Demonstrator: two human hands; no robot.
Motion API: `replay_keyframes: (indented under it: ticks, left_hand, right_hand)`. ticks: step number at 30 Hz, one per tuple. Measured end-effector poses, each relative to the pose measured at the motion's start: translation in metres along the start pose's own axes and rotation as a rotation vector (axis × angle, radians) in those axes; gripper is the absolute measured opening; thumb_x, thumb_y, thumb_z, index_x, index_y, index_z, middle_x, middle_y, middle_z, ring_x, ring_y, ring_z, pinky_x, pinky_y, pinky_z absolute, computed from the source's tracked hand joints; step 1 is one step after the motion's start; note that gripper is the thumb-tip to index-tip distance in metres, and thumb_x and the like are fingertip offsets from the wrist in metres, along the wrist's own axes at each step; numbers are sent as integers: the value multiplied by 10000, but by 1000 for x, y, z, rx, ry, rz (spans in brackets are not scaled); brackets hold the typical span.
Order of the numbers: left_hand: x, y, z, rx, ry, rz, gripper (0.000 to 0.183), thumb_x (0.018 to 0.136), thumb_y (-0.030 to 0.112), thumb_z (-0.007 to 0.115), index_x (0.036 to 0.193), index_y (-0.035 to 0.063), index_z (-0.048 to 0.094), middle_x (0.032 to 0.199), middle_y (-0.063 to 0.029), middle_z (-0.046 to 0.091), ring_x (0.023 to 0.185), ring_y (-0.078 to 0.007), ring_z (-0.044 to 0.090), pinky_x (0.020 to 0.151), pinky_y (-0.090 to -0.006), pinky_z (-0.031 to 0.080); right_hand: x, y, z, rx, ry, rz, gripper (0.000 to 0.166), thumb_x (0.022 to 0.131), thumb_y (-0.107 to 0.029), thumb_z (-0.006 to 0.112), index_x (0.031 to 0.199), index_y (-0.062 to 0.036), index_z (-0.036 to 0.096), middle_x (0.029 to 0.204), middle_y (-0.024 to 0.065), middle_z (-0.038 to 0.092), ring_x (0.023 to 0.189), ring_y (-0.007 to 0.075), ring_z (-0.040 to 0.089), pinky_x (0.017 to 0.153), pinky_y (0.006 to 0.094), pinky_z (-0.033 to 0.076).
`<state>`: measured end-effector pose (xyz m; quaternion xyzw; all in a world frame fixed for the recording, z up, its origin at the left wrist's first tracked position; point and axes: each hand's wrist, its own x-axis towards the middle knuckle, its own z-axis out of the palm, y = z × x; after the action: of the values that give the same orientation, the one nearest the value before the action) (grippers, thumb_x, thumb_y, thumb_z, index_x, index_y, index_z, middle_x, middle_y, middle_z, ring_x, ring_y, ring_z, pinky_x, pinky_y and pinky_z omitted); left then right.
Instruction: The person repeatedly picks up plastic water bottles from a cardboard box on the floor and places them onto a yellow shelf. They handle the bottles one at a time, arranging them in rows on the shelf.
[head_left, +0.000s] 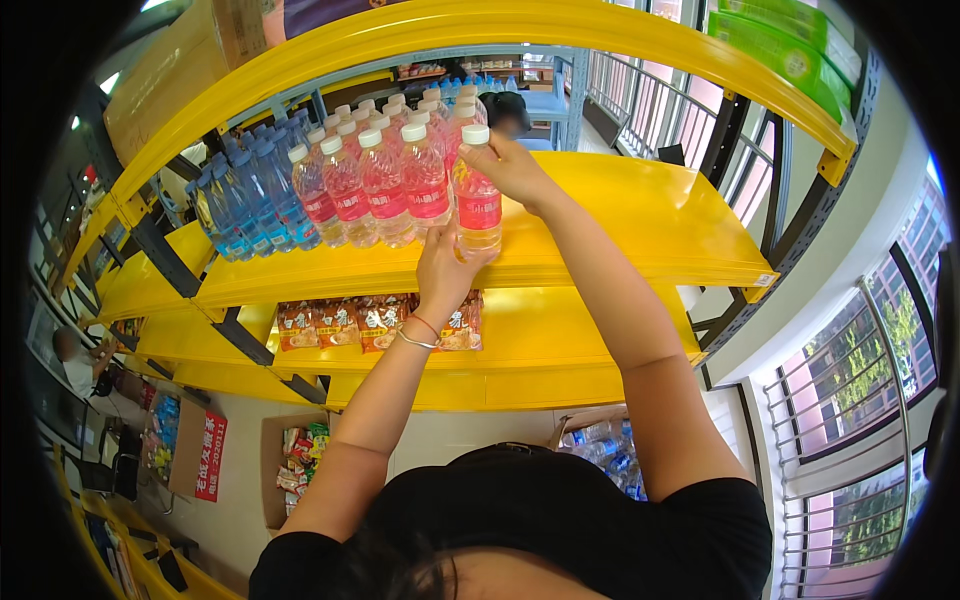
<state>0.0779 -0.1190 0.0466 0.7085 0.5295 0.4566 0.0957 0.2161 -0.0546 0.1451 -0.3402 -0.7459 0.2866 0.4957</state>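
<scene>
A clear plastic drink bottle (478, 206) with a white cap and a pink label stands upright at the right end of the front row. My right hand (510, 169) grips it near the neck. At its base, the fingers of my left hand (448, 266) touch the lower side; the thumb and fingers hold it from below. Left of it are several rows of matching pink-label bottles (384, 191) on the yellow metal shelf (630, 217). Further left stand blue-capped water bottles (259, 195).
Instant noodle packs (337, 324) lie on the shelf below. Cartons of snack packs (300, 457) and loose bottles (604, 442) sit on the floor. A yellow beam (480, 30) crosses above. A black upright (795, 247) bounds the right end. Another person (86, 367) is far left.
</scene>
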Motion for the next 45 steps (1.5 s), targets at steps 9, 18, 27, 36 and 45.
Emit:
replay_keyframes:
  ticks: [9, 18, 27, 36, 45]
  left_hand:
    - [2, -9, 14, -70, 212, 65, 637, 686, 217, 744, 1215, 32, 443, 965, -107, 530, 870, -239, 541, 729, -333, 460]
    - [11, -13, 24, -54, 173, 5, 567, 739, 145, 674, 1226, 39, 405, 791, -81, 566, 665, -242, 585, 599, -361, 471]
    - [21, -23, 33, -14, 225, 81, 550, 753, 139, 652, 1232, 36, 401, 769, -79, 566, 645, -249, 586, 575, -367, 469]
    - [23, -27, 40, -6, 232, 90, 586, 756, 136, 659, 1259, 52, 370, 688, -59, 559, 608, -251, 582, 545, -371, 456]
    - [26, -27, 45, -6, 229, 48, 578, 764, 151, 686, 1234, 52, 364, 689, -49, 542, 609, -203, 565, 550, -334, 450]
  right_hand:
    - [15, 10, 2, -358, 129, 5, 709, 729, -523, 640, 1191, -6, 493, 1155, 236, 546, 1086, 358, 525, 909, 390, 421]
    - [24, 9, 7, -459, 218, -14, 766, 709, -518, 667, 1229, 8, 464, 1144, 224, 557, 1094, 349, 515, 917, 394, 412]
    - [35, 21, 2, -422, 203, 58, 871, 679, -584, 652, 1295, -18, 410, 1202, 246, 517, 1129, 361, 495, 937, 401, 403]
    - [45, 35, 2, -345, 161, 47, 827, 692, -535, 675, 1277, -5, 426, 1238, 222, 501, 1152, 331, 486, 944, 373, 396]
    - [45, 32, 2, -331, 128, 31, 881, 685, -554, 670, 1306, 7, 393, 1323, 192, 435, 1198, 320, 450, 970, 365, 380]
